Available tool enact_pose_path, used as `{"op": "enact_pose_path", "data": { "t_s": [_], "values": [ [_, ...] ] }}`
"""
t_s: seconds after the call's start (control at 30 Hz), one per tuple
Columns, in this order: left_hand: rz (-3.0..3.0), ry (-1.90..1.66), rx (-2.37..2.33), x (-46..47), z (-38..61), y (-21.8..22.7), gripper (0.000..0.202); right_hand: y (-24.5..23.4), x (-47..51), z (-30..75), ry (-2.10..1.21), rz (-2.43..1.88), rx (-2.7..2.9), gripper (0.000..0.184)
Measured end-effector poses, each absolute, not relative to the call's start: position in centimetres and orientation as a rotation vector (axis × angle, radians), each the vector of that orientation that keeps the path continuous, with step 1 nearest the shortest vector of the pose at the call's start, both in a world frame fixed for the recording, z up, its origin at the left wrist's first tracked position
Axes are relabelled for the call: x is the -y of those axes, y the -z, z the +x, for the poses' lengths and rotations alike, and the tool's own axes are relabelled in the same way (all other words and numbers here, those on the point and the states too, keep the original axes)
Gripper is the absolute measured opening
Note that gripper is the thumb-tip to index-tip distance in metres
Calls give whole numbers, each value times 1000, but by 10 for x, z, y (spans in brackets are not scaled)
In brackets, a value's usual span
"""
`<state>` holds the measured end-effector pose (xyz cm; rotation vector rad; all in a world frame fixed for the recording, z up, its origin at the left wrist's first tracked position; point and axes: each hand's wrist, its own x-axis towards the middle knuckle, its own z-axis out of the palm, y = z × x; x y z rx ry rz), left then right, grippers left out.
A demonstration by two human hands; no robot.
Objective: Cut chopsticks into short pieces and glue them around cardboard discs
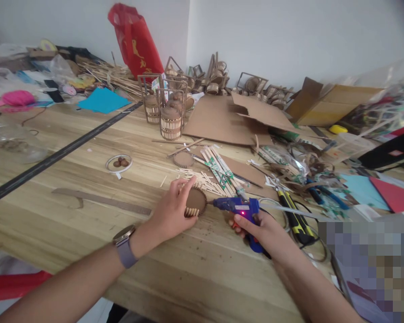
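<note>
My right hand [256, 226] is wrapped round a blue glue gun [235, 205] with a lit red light. The gun's nozzle points left and meets the right edge of a round brown cardboard disc [195, 200], as far as I can see. With thumb and fingers, my left hand [175, 202] grips this disc from its left side. A short row of small wooden stick pieces [191, 211] stands along the disc's near rim, beside my left thumb. Just beyond lie loose cut sticks [202, 181] and paper-wrapped chopsticks [218, 166]. Fingers of my left hand partly hide the disc.
A second cardboard disc [183, 159] lies farther back. A white ring [119, 164] surrounds several brown balls. Finished stick-sided baskets [171, 123] stand near a cardboard sheet [222, 119]. A yellow-black cutter [294, 217] and cables lie right of the glue gun. A brown strip [104, 199] lies left.
</note>
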<state>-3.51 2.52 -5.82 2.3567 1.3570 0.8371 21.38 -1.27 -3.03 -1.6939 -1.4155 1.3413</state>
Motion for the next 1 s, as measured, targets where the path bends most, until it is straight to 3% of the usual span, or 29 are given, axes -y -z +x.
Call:
{"op": "enact_pose_path", "data": {
  "t_s": [0.17,0.33,0.5,0.6,1.0],
  "values": [
    [2361,-829,-1355,-25,-35,57,104,20,9,226,-1353,-1619,1536,52],
    [2336,-810,-1366,-25,-35,57,102,5,8,234,-694,-1892,1988,36],
    [2316,-797,-1377,-25,-35,56,102,-8,-6,216,-285,-1813,2238,20],
    [2314,-794,-1371,-25,-35,55,102,-15,-23,193,-214,-1837,2361,15],
    [2328,-826,-1355,-26,-35,57,106,1,-79,148,-116,-1826,2666,22]
  ]
}}
